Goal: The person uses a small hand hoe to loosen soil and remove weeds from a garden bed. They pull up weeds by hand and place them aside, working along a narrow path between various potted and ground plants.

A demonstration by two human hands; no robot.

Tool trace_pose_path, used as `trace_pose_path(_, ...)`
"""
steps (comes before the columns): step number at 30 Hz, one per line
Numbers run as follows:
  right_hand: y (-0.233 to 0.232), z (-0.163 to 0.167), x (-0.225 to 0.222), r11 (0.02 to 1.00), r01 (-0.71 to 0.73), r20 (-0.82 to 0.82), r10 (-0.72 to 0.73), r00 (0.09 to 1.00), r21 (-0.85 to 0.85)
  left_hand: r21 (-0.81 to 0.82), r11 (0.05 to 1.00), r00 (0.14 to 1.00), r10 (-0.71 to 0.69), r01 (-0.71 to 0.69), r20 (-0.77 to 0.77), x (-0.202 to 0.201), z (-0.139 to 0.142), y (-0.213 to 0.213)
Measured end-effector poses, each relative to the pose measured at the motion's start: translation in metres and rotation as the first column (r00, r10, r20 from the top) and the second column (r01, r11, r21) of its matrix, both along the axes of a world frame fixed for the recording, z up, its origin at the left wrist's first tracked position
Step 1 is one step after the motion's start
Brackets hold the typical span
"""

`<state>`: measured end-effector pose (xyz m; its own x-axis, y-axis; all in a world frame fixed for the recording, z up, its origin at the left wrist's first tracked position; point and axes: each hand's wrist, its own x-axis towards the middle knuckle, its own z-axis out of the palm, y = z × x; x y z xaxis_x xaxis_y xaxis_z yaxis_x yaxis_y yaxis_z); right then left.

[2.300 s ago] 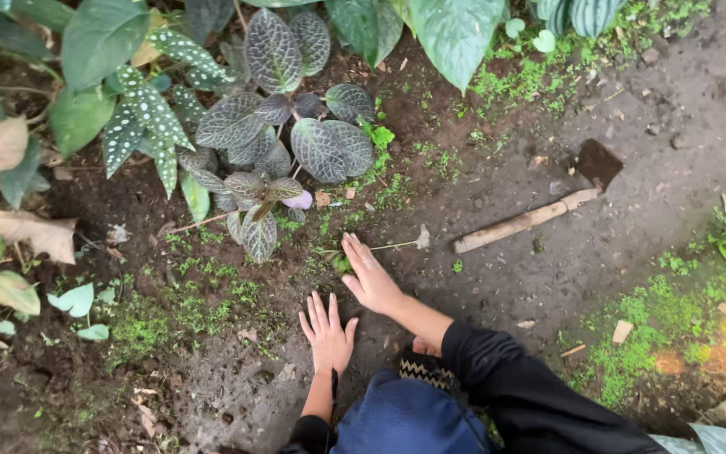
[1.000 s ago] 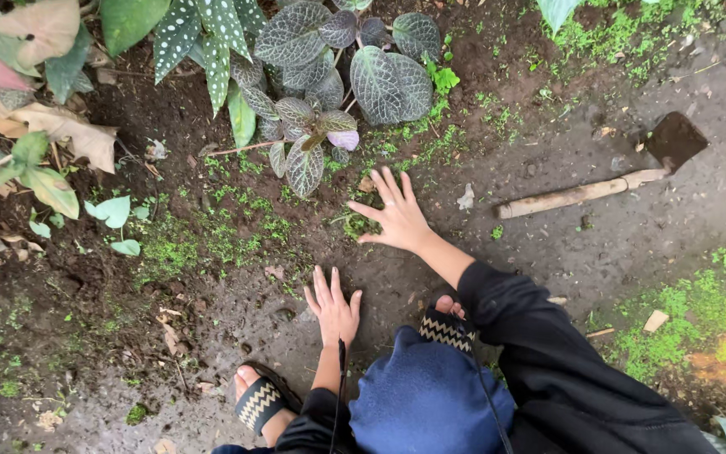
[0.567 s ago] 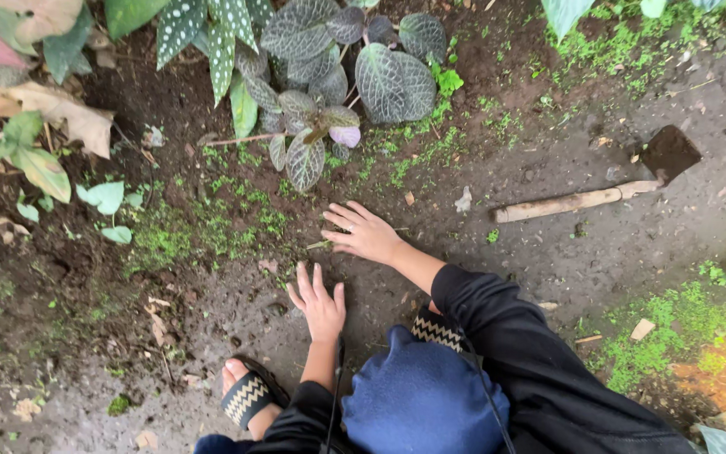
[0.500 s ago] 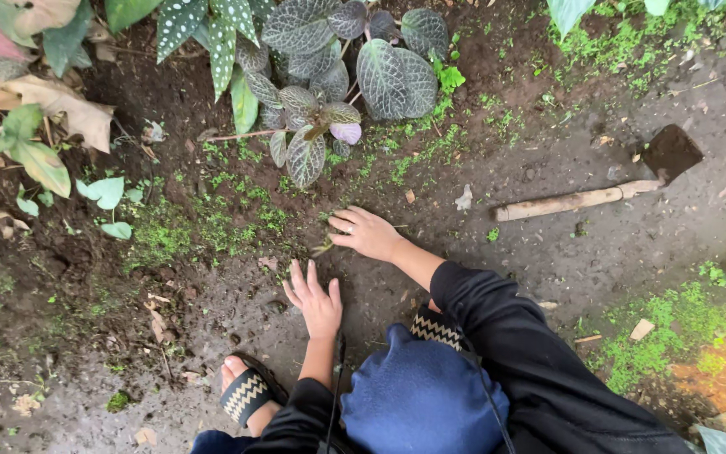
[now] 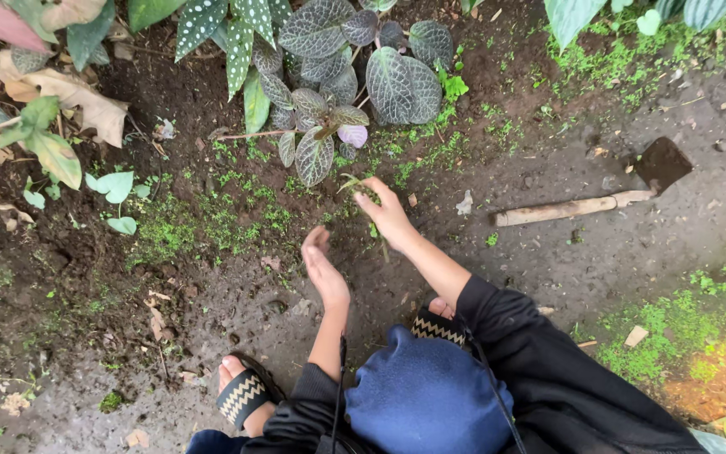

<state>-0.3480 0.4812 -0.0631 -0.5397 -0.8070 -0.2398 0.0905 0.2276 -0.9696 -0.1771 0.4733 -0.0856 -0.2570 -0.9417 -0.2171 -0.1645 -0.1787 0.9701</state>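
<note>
Person is crouched on bare damp soil, both arms stretched forward over the ground. Right hand [image 5: 388, 214] is at the edge of the mossy patch, fingers closed in a pinch on a small green weed sprig [image 5: 361, 187]; the sprig sticks up from the fingertips just below the spotted-leaf plant [image 5: 329, 126], so the grip looks low on the stem, near the soil, probably to take it whole. Left hand [image 5: 325, 269] is held edge-on just beside it, palm turned inward, fingers loosely open and holding nothing; can't tell if it touches the ground. It sits close enough to steady or brush soil, which is my guess for why it's there. Around them: moss patch [image 5: 212, 223] to the left of the hands, a dry brown leaf [image 5: 73, 105] toward the upper left, more moss at the right edge. A hoe [image 5: 586, 202] with a wooden handle lies flat on the soil well apart to the right, blade end farthest away, out of reach. Sandalled feet [image 5: 241, 395] are tucked under the person, dark sleeves down to the wrists. Nearest obstruction is the plant's low leaves [image 5: 313, 155], right above the pinch point; little room there.
</note>
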Motion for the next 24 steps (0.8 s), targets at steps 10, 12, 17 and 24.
trace_pose_path(10,-0.047,0.049,0.048,0.967,-0.003,-0.371,-0.095,0.924,-0.255,0.775,0.525,0.476,0.613,0.352,-0.631,-0.05,0.031,-0.024)
trace_pose_path(12,-0.055,0.06,0.046,0.972,-0.119,-0.474,0.008,0.88,-0.204,0.775,0.553,0.446,0.637,0.305,-0.629,-0.05,0.032,-0.04)
trace_pose_path(17,-0.077,0.088,0.05,0.903,-0.423,-0.501,0.335,0.798,-0.071,0.656,0.71,0.389,0.545,0.256,-0.743,-0.04,0.041,-0.096)
trace_pose_path(24,-0.142,0.126,0.077,0.82,-0.55,-0.587,0.37,0.72,-0.158,0.728,0.662,0.585,0.523,0.179,-0.62,-0.021,0.093,-0.176)
